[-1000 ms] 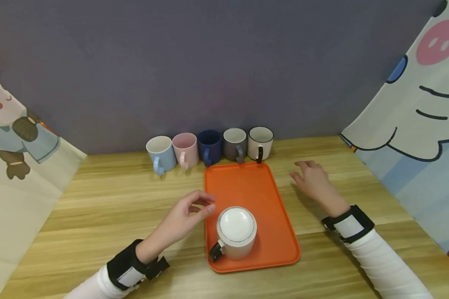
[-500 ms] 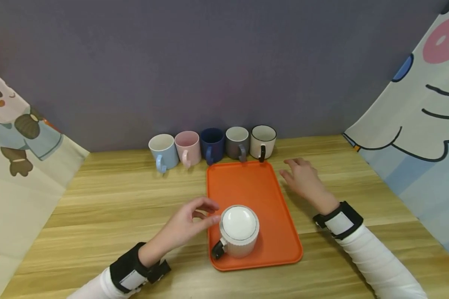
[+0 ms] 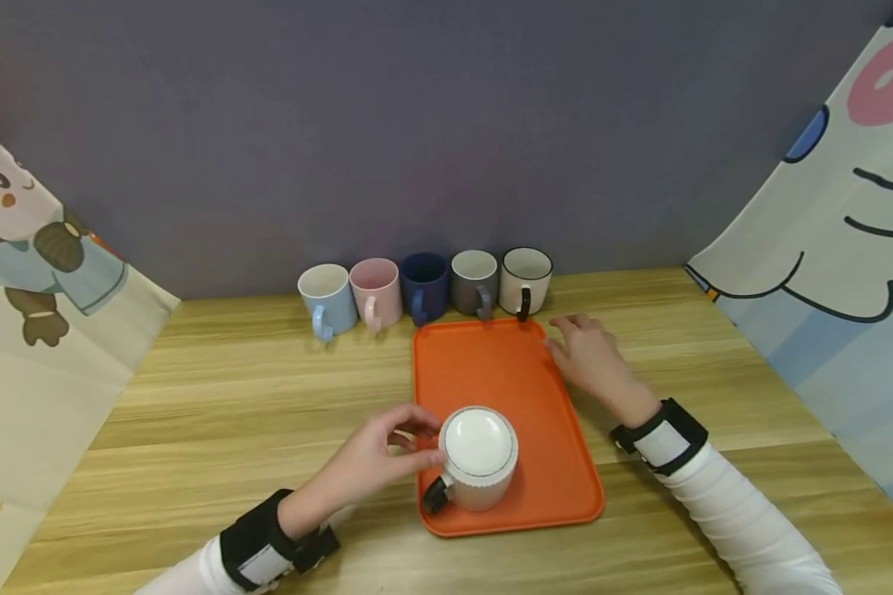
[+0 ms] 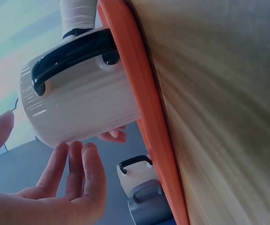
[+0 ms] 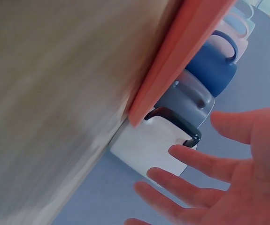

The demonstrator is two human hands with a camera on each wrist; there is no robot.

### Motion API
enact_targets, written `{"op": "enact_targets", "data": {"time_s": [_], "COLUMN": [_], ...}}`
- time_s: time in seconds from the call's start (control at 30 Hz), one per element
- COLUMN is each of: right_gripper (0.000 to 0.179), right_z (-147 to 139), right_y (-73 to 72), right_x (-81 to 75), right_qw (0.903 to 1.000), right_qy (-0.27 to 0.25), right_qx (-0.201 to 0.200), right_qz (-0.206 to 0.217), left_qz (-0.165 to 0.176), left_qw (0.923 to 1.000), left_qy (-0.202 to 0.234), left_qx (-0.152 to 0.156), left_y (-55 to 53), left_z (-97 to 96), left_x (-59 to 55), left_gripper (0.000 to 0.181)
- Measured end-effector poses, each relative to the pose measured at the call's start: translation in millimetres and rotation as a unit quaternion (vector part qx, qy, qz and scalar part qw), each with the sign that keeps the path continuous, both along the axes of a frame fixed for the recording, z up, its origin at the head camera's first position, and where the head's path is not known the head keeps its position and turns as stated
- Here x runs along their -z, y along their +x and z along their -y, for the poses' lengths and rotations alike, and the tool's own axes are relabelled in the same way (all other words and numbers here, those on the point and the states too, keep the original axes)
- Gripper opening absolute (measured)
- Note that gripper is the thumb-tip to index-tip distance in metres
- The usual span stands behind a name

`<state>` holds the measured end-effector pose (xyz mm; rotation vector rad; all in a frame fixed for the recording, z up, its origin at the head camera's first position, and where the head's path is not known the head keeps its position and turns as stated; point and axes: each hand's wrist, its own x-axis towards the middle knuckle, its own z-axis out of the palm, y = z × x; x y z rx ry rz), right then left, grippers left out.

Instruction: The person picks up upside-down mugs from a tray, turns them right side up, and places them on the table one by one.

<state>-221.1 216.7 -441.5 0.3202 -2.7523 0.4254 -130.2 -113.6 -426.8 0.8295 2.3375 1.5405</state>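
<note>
A white mug with a black handle stands upside down near the front of the orange tray. My left hand is at the mug's left side, thumb and fingers spread and slightly bent. In the left wrist view, its fingertips come right up to the upturned mug, near its base. By the tray's back right edge hovers my right hand, fingers loosely extended and holding nothing. The black-rimmed white mug lies just beyond these fingers in the right wrist view.
Along the back wall, upright mugs stand in a row: light blue, pink, navy, grey and black-rimmed white. Patterned cloths hang at left and right. The tray lies on a wooden table.
My left hand has moved right and slightly toward me, up to the upturned mug. My right hand has shifted left to the tray's edge. The view has shifted slightly.
</note>
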Motion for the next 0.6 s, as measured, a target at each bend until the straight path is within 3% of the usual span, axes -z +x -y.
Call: {"op": "enact_targets", "data": {"time_s": [0.27, 0.6], "right_gripper": [0.041, 0.044], "right_z": [7.6, 17.9], "right_y": [0.3, 0.8], "right_x": [-1.2, -0.7], "right_qw": [1.0, 0.9997], "right_qy": [0.006, 0.016], "right_qx": [-0.002, -0.011], "right_qz": [0.005, -0.012], "left_qz": [0.012, 0.028], "left_qw": [0.9999, 0.9989], "left_qy": [-0.005, -0.038], "left_qx": [-0.009, 0.005], "left_y": [5.3, 10.9], "left_z": [0.1, 1.7], "left_x": [7.3, 9.9], "left_gripper": [0.034, 0.028]}}
